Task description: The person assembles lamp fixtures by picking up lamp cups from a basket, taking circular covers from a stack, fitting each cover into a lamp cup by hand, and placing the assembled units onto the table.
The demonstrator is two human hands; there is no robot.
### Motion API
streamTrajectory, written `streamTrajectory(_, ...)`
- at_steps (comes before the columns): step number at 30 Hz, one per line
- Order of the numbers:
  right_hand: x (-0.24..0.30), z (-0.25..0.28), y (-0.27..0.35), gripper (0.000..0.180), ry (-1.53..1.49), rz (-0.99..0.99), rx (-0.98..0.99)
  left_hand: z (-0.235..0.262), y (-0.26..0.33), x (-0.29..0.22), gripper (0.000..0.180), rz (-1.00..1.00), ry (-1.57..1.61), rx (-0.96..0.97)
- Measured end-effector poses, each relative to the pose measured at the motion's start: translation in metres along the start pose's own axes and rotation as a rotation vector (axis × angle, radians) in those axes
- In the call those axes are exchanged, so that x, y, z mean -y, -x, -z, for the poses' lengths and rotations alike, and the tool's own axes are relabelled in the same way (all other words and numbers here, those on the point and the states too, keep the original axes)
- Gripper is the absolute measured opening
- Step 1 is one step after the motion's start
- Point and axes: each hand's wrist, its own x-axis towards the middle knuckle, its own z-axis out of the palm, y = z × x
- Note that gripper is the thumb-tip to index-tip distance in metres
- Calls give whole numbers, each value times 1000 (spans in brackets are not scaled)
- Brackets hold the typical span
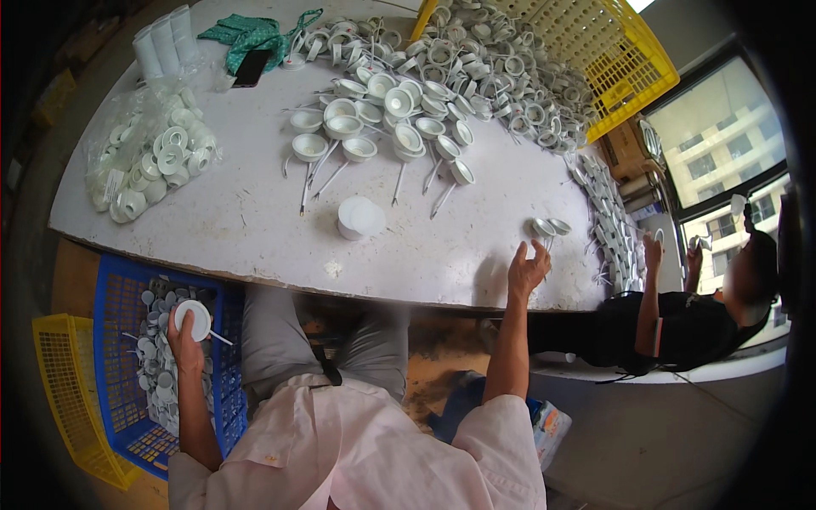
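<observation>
My left hand [184, 347], closed, grips a white round lamp fitting [195, 320] with a short white wire. It is over the blue basket [108, 340], where many similar white pieces lie. At the right of the table my right hand [528, 269] is open, its fingers apart, just in front of two small white wired cups [552, 227]. Whether a fingertip touches their wires I cannot tell. In front of me stands a short stack of white discs [361, 218]. Beyond it lies a group of white cup-shaped fittings [344, 127] with wires.
A yellow crate [633, 72] lies tipped at the back right beside heaped white rings [531, 85]. A plastic bag of white collars [157, 157], a phone [252, 68] and green cloth [246, 36] are left. Another person [680, 327] works at the right; a yellow basket [64, 357] stands lower left.
</observation>
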Motion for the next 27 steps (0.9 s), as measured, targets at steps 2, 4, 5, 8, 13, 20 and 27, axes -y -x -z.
streamTrajectory(2, -61, -7, -19, 39, 242, -139, 24, 48, -21, 22, 41, 131, -189, -240)
streamTrajectory(4, -85, -12, -34, 45, 342, -218, 70, 103, -34, 49, 42, 194, -242, -327)
streamTrajectory(5, -88, -12, -38, 45, 337, -264, 230, 130, -36, 60, 43, 245, -242, -383)
streamTrajectory(8, -102, -12, -44, 41, 360, -264, 423, 214, -56, 99, 44, 275, -122, -488)
streamTrajectory(13, -83, -28, -25, 32, 439, -168, 418, 317, -71, 122, 49, 182, 80, -771)
streamTrajectory(20, -14, -21, 24, 23, 336, 17, 346, 335, -78, 114, 51, 142, 86, -800)
streamTrajectory(27, 43, -4, 71, 16, 168, 294, 112, 350, -84, 150, 49, 320, -221, -687)
